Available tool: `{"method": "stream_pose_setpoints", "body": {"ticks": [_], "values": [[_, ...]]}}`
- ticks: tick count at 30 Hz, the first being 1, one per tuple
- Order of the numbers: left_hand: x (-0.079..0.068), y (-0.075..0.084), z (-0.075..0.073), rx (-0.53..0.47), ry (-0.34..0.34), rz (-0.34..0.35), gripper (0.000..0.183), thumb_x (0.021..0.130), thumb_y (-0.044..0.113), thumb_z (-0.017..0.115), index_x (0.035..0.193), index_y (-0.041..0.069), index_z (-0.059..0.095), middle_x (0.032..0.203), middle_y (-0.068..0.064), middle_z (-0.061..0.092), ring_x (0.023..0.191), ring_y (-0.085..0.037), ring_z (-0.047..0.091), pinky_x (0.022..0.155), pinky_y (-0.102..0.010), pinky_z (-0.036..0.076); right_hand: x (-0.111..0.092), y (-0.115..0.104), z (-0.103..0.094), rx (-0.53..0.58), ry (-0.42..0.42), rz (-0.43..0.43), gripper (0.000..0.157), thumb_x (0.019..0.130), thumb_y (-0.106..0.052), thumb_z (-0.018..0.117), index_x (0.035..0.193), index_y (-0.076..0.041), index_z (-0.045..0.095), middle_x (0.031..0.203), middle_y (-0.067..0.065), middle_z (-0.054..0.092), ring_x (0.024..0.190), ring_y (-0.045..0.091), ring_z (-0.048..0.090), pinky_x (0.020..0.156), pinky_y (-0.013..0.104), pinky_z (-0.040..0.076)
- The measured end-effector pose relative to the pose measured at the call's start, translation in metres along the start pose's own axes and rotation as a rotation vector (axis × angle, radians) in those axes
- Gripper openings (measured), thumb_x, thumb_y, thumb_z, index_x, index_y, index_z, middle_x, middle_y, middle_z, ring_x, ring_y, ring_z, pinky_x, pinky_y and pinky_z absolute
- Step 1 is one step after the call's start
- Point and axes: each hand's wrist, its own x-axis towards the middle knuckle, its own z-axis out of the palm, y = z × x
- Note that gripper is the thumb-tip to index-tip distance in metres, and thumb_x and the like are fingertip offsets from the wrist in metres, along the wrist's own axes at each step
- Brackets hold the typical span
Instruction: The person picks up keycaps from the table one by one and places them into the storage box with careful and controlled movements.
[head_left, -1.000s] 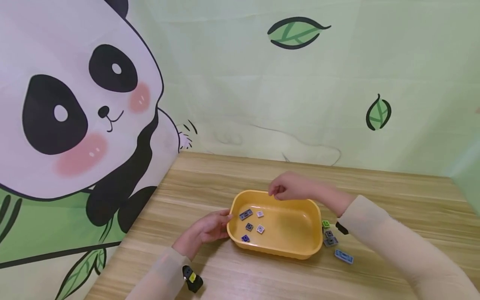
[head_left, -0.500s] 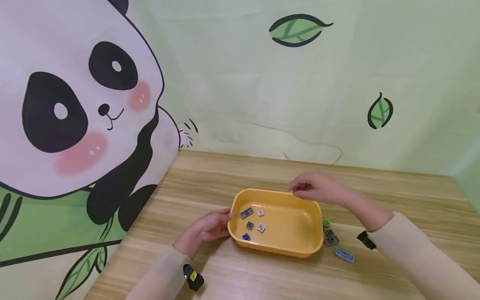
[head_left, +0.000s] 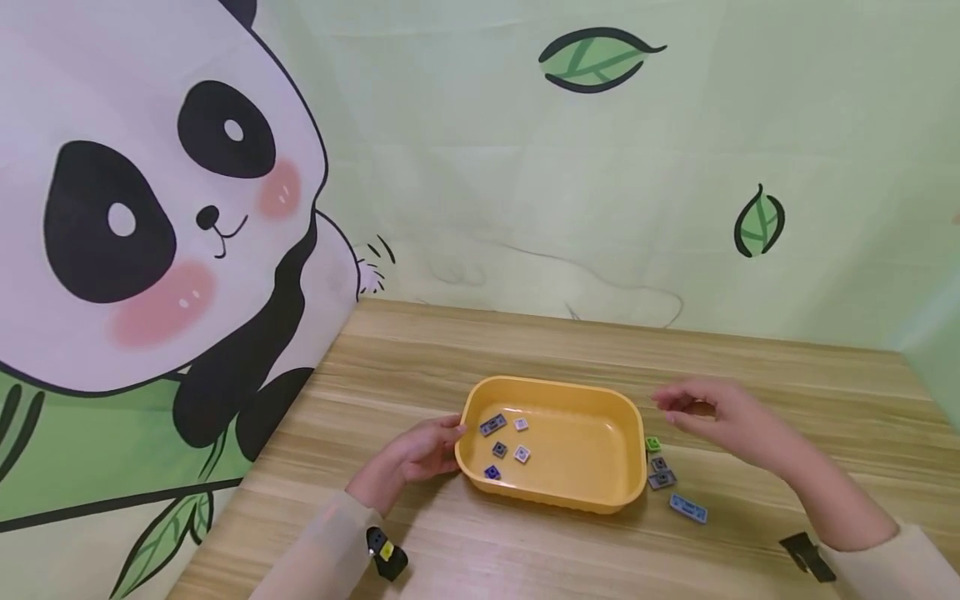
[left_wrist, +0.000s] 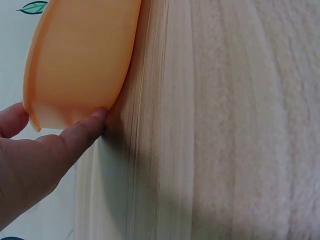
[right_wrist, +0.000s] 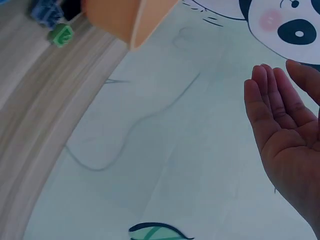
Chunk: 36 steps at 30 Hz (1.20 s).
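A wooden surface [head_left: 487, 560], panda backdrop [head_left: 465, 150]. The left hand [head_left: 411, 454] grips the yellow tray [head_left: 581, 462] at its left end; only the head view shows five bricks [head_left: 499, 450] inside. Loose bricks [head_left: 662, 479] lie just right, near the right hand [head_left: 723, 412], fingers relaxed, empty.

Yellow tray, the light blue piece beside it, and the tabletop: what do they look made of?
Yellow tray: probably smooth, glossy plastic; highlights on its inner wall.
Light blue piece: likely plastic, by its straight edges; finish too small to tell.
Tabletop: wood or laminate, low sheen; streaked grain.
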Motion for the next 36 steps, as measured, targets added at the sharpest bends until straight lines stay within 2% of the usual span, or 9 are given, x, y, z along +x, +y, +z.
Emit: {"method": "stream_pose_setpoints", "body": {"ticks": [9,14,19,23,30,32,34,36], "values": [[0.0,0.0,0.001,-0.007,0.008,-0.005,0.058,0.11,0.014,0.034,0.161,-0.007,0.013,0.161,-0.032,0.033,0.133,-0.027,0.05,0.125,-0.057,0.031,-0.034,0.025,0.009,0.057,0.066,0.096,0.027,0.097,-0.003,0.066,0.122,0.006,0.068,0.113,0.018,0.074,0.095,-0.017,0.056,0.08,0.012,0.056],[-0.001,0.0,0.002,-0.005,0.018,-0.01,0.059,0.11,0.014,0.035,0.161,-0.007,0.013,0.161,-0.032,0.033,0.133,-0.028,0.05,0.125,-0.057,0.031,-0.05,0.04,0.015,0.077,0.088,0.092,0.032,0.096,-0.004,0.068,0.125,0.008,0.065,0.117,0.024,0.072,0.097,-0.017,0.057,0.079,0.014,0.057],[-0.002,0.0,0.002,-0.008,0.024,-0.007,0.058,0.11,0.014,0.036,0.16,-0.007,0.014,0.16,-0.032,0.035,0.13,-0.026,0.053,0.124,-0.057,0.032,-0.067,0.059,0.027,-0.002,0.027,0.12,0.047,0.091,-0.009,0.076,0.132,0.009,0.061,0.127,0.028,0.067,0.102,-0.021,0.05,0.079,0.019,0.058],[-0.001,0.0,0.002,-0.001,0.019,-0.01,0.059,0.11,0.014,0.036,0.161,-0.006,0.014,0.16,-0.032,0.035,0.132,-0.027,0.052,0.124,-0.056,0.031,-0.078,0.071,0.036,-0.068,-0.044,0.17,0.057,0.089,-0.016,0.079,0.136,0.009,0.058,0.133,0.028,0.065,0.103,-0.018,0.052,0.08,0.022,0.059],[-0.001,0.002,0.0,0.002,0.028,-0.013,0.059,0.11,0.015,0.036,0.161,-0.006,0.014,0.161,-0.032,0.034,0.134,-0.029,0.051,0.125,-0.057,0.031,-0.084,0.088,0.043,-0.083,-0.06,0.178,0.06,0.088,-0.017,0.08,0.136,0.01,0.057,0.133,0.03,0.064,0.102,-0.006,0.061,0.078,0.026,0.06],[-0.001,0.002,0.001,0.004,0.027,-0.013,0.059,0.11,0.015,0.035,0.161,-0.006,0.014,0.16,-0.032,0.034,0.133,-0.028,0.051,0.124,-0.057,0.031,-0.085,0.092,0.044,-0.079,-0.076,0.164,0.061,0.087,-0.015,0.08,0.135,0.012,0.056,0.132,0.033,0.063,0.101,-0.009,0.059,0.078,0.031,0.061],[-0.001,0.002,0.001,0.004,0.022,-0.011,0.059,0.11,0.015,0.035,0.161,-0.007,0.013,0.16,-0.032,0.034,0.134,-0.028,0.051,0.125,-0.057,0.031,-0.086,0.096,0.045,-0.069,-0.09,0.148,0.061,0.086,-0.013,0.08,0.134,0.014,0.055,0.131,0.035,0.062,0.1,-0.014,0.055,0.078,0.032,0.061],[-0.001,0.002,0.002,0.003,0.021,-0.008,0.059,0.11,0.015,0.035,0.161,-0.007,0.013,0.16,-0.032,0.034,0.132,-0.028,0.051,0.124,-0.057,0.031,-0.086,0.098,0.048,-0.062,-0.101,0.143,0.061,0.085,-0.013,0.081,0.133,0.016,0.055,0.13,0.037,0.062,0.1,-0.013,0.056,0.077,0.031,0.061]]}}
